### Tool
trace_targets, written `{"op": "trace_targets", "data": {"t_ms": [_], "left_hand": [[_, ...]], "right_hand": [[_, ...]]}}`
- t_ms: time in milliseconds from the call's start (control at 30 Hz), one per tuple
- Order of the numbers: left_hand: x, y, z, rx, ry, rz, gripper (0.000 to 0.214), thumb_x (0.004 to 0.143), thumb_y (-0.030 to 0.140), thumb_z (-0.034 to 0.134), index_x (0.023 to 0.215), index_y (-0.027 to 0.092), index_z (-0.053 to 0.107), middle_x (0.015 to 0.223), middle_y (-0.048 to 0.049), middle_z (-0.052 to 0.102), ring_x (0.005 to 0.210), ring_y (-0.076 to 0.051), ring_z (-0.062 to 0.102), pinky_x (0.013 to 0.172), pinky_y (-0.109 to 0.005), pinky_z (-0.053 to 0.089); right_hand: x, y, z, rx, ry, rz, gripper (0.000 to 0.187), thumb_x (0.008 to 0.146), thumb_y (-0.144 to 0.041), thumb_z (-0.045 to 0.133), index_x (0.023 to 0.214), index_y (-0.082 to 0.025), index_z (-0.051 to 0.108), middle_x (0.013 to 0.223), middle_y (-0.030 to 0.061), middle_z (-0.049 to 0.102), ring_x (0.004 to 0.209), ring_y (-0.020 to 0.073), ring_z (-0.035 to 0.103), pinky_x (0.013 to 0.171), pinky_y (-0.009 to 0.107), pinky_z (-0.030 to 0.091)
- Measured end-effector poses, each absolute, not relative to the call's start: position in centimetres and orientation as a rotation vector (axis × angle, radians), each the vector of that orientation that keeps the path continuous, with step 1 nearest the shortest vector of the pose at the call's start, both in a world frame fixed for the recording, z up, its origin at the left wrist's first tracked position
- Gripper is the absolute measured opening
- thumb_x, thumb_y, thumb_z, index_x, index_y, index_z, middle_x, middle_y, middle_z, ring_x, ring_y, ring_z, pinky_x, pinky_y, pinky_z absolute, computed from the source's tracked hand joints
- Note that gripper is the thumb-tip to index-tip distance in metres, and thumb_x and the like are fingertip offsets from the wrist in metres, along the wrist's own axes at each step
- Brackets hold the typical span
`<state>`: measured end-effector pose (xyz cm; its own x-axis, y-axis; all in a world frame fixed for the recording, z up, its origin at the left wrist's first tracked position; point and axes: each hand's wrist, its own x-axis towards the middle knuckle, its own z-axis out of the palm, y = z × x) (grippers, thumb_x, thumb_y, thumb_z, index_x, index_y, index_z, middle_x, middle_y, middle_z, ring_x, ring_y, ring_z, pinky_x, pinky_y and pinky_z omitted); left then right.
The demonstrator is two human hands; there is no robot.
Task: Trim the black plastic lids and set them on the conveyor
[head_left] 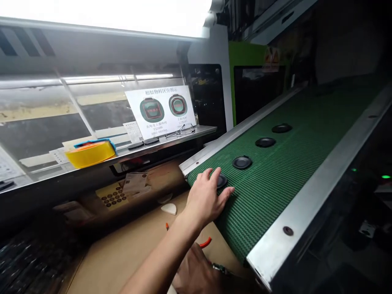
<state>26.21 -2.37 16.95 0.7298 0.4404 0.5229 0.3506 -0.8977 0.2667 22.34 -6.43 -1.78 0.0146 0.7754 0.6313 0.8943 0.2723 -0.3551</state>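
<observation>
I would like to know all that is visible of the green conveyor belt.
The green conveyor belt has a finely ribbed surface, like rubber or plastic. It runs away toward the upper right between metal side rails; its near end curves downward and its far end is dim. Four black discs lie on it in a line. The left hand is over the nearest; whether it touches the belt is unclear.
</observation>
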Motion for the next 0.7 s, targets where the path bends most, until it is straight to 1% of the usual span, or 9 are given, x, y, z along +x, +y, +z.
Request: {"op": "trace_targets", "data": {"t_ms": [67, 167, 300, 367, 400, 467, 533, 600, 700], "left_hand": [[28.1, -1.4, 17.0, 2.8, 0.635, 0.812, 0.052, 0.094, 0.046, 0.052, 0.135, 0.014, 0.056, 0.126, -0.0195, 0.059, 0.114, -0.035, 0.052, 0.099, -0.055, 0.045], [28.9, -0.6, 16.8, 2.761, 0.648, 0.8, 0.044, 0.096, 0.044, 0.048, 0.127, 0.016, 0.063, 0.111, -0.0168, 0.062, 0.107, -0.033, 0.053, 0.097, -0.052, 0.044], [26.1, 0.0, 16.5, 2.603, 0.748, 0.902, 0.049, 0.097, 0.048, 0.047, 0.136, 0.021, 0.055, 0.115, -0.0134, 0.059, 0.114, -0.029, 0.051, 0.103, -0.042, 0.041], [23.1, 0.1, 16.0, 2.337, 0.802, 1.023, 0.046, 0.097, 0.049, 0.048, 0.134, 0.023, 0.056, 0.117, -0.0114, 0.059, 0.114, -0.026, 0.052, 0.102, -0.038, 0.041], [21.2, -0.1, 15.6, 2.192, 0.83, 1.07, 0.046, 0.098, 0.051, 0.045, 0.131, 0.022, 0.058, 0.114, -0.0111, 0.059, 0.11, -0.025, 0.055, 0.097, -0.036, 0.045], [17.1, -0.8, 14.3, 1.826, 0.878, 1.094, 0.052, 0.098, 0.058, 0.038, 0.124, 0.018, 0.058, 0.101, -0.0107, 0.061, 0.089, -0.021, 0.061, 0.074, -0.03, 0.051], [12.9, -1.9, 12.7, 1.373, 0.888, 1.019, 0.057, 0.097, 0.062, 0.032, 0.121, 0.016, 0.056, 0.089, -0.009, 0.061, 0.069, -0.016, 0.059, 0.054, -0.023, 0.046], [9.2, -3.0, 11.0, 0.873, 0.825, 0.967, 0.053, 0.097, 0.06, 0.036, 0.117, 0.015, 0.055, 0.086, -0.0085, 0.061, 0.064, -0.013, 0.057, 0.051, -0.019, 0.044], [5.3, -4.1, 8.3, 0.503, 0.765, 1.006, 0.046, 0.099, 0.054, 0.038, 0.114, 0.015, 0.055, 0.095, -0.0128, 0.063, 0.072, -0.013, 0.062, 0.06, -0.019, 0.051]], "right_hand": [[22.5, -6.7, -1.4, -1.535, -1.797, -0.184, 0.015, 0.076, -0.029, 0.068, 0.067, -0.02, 0.061, 0.072, 0.0038, 0.064, 0.069, 0.0215, 0.059, 0.067, 0.029, 0.046], [23.1, -6.8, -0.7, -1.492, -1.882, -0.11, 0.019, 0.079, -0.027, 0.066, 0.063, -0.019, 0.06, 0.068, 0.0019, 0.062, 0.064, 0.0188, 0.057, 0.062, 0.029, 0.041], [23.7, -6.5, -0.6, -1.426, -2.009, 0.026, 0.016, 0.085, -0.02, 0.062, 0.069, -0.018, 0.062, 0.073, 0.0007, 0.063, 0.064, 0.0153, 0.056, 0.059, 0.028, 0.033], [23.5, -6.6, -0.6, -1.41, -2.06, 0.073, 0.017, 0.088, -0.019, 0.06, 0.071, -0.017, 0.063, 0.076, 0.0018, 0.064, 0.066, 0.0154, 0.057, 0.059, 0.029, 0.031], [23.4, -6.7, -0.5, -1.4, -2.085, 0.093, 0.017, 0.089, -0.019, 0.06, 0.073, -0.017, 0.063, 0.077, 0.0022, 0.064, 0.067, 0.0157, 0.057, 0.059, 0.029, 0.031], [23.0, -7.2, -0.3, -1.362, -2.144, 0.131, 0.016, 0.092, -0.021, 0.06, 0.076, -0.017, 0.065, 0.08, 0.0023, 0.064, 0.07, 0.0163, 0.057, 0.06, 0.029, 0.031], [22.6, -7.9, 0.0, -1.314, -2.207, 0.168, 0.014, 0.093, -0.026, 0.061, 0.082, -0.019, 0.066, 0.085, 0.0024, 0.064, 0.072, 0.017, 0.058, 0.061, 0.029, 0.032], [22.2, -8.4, 0.0, -1.292, -2.257, 0.199, 0.013, 0.093, -0.031, 0.063, 0.089, -0.019, 0.067, 0.091, 0.0035, 0.063, 0.072, 0.0175, 0.057, 0.061, 0.029, 0.033], [22.0, -8.8, -0.2, -1.301, -2.319, 0.237, 0.019, 0.09, -0.037, 0.069, 0.097, -0.019, 0.065, 0.099, 0.0049, 0.06, 0.075, 0.0192, 0.056, 0.063, 0.031, 0.035]]}}
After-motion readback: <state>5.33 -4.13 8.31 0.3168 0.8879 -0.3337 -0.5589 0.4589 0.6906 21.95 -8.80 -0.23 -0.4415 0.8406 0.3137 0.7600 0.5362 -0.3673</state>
